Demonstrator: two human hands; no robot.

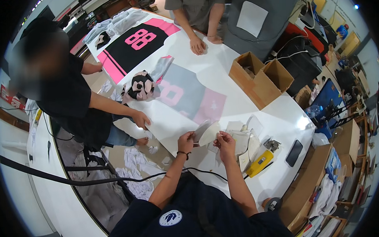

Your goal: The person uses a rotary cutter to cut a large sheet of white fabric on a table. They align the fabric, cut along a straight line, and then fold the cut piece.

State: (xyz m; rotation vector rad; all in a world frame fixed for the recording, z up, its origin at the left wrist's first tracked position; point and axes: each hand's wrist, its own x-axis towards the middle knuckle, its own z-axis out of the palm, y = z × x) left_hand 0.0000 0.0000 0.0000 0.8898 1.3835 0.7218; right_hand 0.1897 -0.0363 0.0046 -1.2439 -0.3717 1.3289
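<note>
The off-white curved piece of thin, sheet-like material (209,134) is up off the table, directly between the person's two hands and slightly to the far side of them. Its long axis appears to run on a slant, from the left fingers away and to the right, so the hands take it at opposite ends of its width rather than one behind the other. The left hand (185,142), with a dark bead-like bracelet (184,154) at its wrist, has its fingers closed on the near left edge; the right hand (226,145) pinches the right edge between thumb and fingertips. A greyish, see-through-looking flap (201,129) rises behind the piece (whether it is a second layer or part of the same sheet, I cannot tell).

The right hand is clearly the nearer one to the loose heap of off-white cut pieces (248,138), which lies just beside it on the glossy white table (283,125). Farther right and nearer the body is the yellow-bodied handheld tool with a metal head (260,163), and beyond that a black flat phone (294,153). Straight ahead of the hands, well apart from the right forearm, lies a pale-veiled grey and pink fabric-like panel (188,92).
</note>
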